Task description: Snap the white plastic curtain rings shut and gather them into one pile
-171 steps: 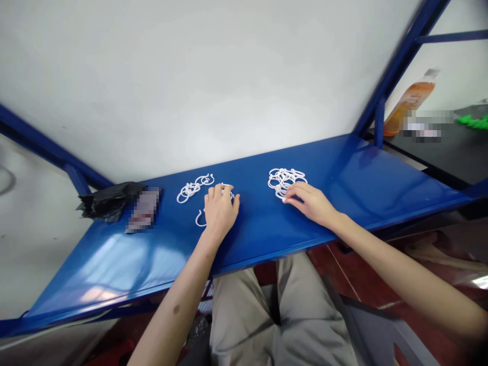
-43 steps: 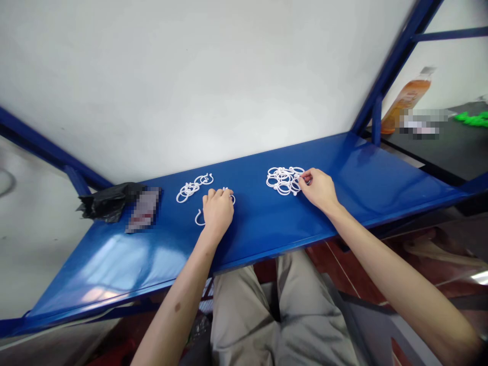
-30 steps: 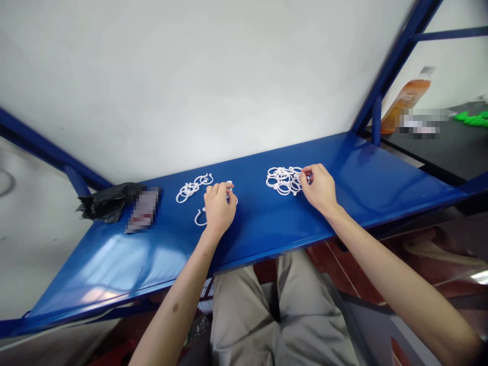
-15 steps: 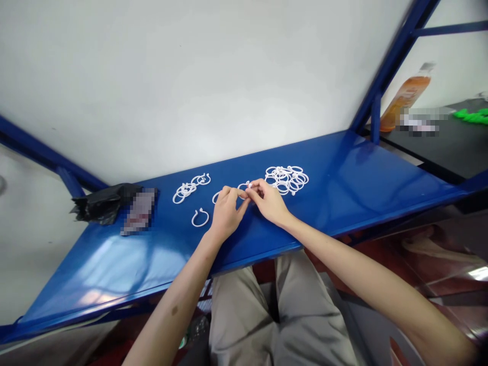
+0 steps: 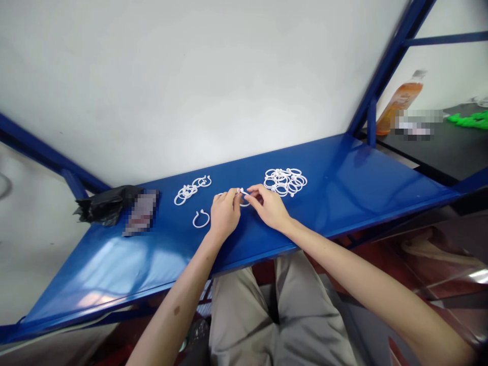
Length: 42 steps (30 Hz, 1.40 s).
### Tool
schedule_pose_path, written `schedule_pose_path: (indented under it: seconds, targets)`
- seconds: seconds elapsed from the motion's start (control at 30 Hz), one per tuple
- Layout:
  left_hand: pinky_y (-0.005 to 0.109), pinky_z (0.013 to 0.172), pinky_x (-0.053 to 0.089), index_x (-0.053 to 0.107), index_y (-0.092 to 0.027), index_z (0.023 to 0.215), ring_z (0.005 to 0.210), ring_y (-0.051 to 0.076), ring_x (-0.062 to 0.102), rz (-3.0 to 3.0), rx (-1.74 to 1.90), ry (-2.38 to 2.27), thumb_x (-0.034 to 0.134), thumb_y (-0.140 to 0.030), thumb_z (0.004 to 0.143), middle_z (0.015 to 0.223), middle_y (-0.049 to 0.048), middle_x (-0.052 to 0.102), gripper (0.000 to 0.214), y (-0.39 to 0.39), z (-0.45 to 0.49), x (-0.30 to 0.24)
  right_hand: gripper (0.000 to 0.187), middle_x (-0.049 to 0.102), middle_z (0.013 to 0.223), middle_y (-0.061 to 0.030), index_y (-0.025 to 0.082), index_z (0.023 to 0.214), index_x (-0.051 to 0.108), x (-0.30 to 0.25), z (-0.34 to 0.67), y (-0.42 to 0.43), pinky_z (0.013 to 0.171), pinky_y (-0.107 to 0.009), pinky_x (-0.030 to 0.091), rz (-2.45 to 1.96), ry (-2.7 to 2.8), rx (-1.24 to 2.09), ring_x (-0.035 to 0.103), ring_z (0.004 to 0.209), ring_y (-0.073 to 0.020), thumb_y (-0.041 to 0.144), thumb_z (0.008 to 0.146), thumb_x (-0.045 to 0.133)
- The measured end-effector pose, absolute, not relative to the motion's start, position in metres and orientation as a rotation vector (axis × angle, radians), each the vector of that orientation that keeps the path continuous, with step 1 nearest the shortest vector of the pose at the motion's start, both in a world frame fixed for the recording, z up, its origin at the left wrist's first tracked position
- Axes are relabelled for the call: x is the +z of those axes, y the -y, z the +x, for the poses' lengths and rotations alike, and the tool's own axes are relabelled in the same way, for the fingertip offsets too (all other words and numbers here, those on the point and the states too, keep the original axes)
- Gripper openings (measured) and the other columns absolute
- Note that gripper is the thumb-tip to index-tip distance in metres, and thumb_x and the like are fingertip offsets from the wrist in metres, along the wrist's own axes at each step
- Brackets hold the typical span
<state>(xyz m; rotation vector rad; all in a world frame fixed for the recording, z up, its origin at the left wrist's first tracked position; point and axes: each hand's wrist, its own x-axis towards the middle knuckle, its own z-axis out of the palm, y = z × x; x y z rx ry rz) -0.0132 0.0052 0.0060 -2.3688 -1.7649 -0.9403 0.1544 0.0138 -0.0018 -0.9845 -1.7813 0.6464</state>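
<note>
My left hand (image 5: 224, 212) and my right hand (image 5: 271, 207) meet over the blue table, both closed on one white plastic ring (image 5: 244, 205) between their fingertips. The ring's knobbed end shows at the top, while my fingers cover part of its loop. Another white ring is partly visible behind my left hand. Left of that hand lies a single open ring (image 5: 202, 226) with a gap at its top. Farther back on the left is a small cluster of white rings (image 5: 186, 193). A larger pile of white rings (image 5: 281, 179) lies beyond my right hand.
A black plastic bag (image 5: 109, 206) and a blurred-out flat item (image 5: 141, 213) lie at the left of the blue table (image 5: 343, 188). A white wall (image 5: 229, 91) rises behind. An orange drink bottle (image 5: 402, 104) stands on a dark surface at the right.
The ring between my hands has turned and come slightly nearer. My left fingers now close around its knobbed end, and my right fingers have moved to its side.
</note>
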Motion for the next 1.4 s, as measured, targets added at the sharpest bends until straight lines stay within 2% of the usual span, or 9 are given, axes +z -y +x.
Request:
schedule_pose_path:
  seconds: [0.2,0.4,0.9,1.03,1.17,1.4]
  targets:
    - [0.036,0.085,0.043,0.058,-0.02,0.109,0.09,0.024,0.07,-2.386,-0.876,1.741,0.039,-0.027,0.104,0.094,0.0059,0.076,0.021,-0.005,-0.012,0.003,0.009,0.075,0.093,-0.0029,0.023,0.103,0.061,-0.006,0.156,-0.012,0.074,-0.029,0.052,-0.946,1.858,0.536,0.071,0.082,-0.0182,0.027,0.099,0.055]
    - [0.035,0.08,0.046,0.059,-0.019,0.106,0.088,0.025,0.068,-2.366,-0.832,1.642,0.038,-0.027,0.104,0.096,0.0098,0.074,0.022,-0.007,-0.014,-0.007,0.012,0.072,0.092,-0.0044,0.022,0.092,0.061,-0.012,0.158,-0.013,0.077,-0.03,0.051,-0.887,1.94,0.386,0.068,0.085,-0.0193,0.024,0.101,0.053]
    - [0.036,0.078,0.047,0.061,-0.019,0.099,0.083,0.024,0.064,-2.361,-0.84,1.488,0.033,-0.024,0.104,0.088,0.0102,0.07,0.029,-0.005,-0.013,-0.013,0.014,0.07,0.091,-0.0069,0.021,0.095,0.063,-0.008,0.158,-0.009,0.079,-0.033,0.051,-0.926,2.09,0.299,0.066,0.088,-0.0215,0.02,0.102,0.051]
    - [0.038,0.084,0.048,0.06,-0.018,0.105,0.091,0.025,0.065,-2.367,-0.814,1.535,0.033,-0.023,0.103,0.097,0.0117,0.072,0.028,-0.005,-0.009,-0.007,0.015,0.071,0.093,-0.0083,0.022,0.096,0.062,-0.007,0.156,-0.009,0.079,-0.035,0.052,-1.0,2.054,0.278,0.066,0.09,-0.0238,0.021,0.102,0.049]
    - [0.04,0.089,0.048,0.058,-0.017,0.114,0.1,0.026,0.065,-2.396,-0.808,1.539,0.037,-0.023,0.101,0.108,0.0136,0.072,0.025,-0.004,-0.007,-0.004,0.012,0.071,0.097,-0.0068,0.024,0.097,0.062,-0.007,0.156,-0.01,0.08,-0.035,0.053,-1.038,2.002,0.293,0.066,0.092,-0.0222,0.022,0.101,0.05]
    - [0.042,0.089,0.046,0.061,-0.017,0.123,0.102,0.027,0.062,-2.408,-0.835,1.546,0.039,-0.022,0.1,0.117,0.012,0.072,0.032,0.0,-0.008,0.005,0.012,0.07,0.098,-0.0066,0.023,0.099,0.063,-0.007,0.157,-0.01,0.083,-0.036,0.053,-0.974,1.935,0.329,0.066,0.093,-0.022,0.025,0.101,0.051]
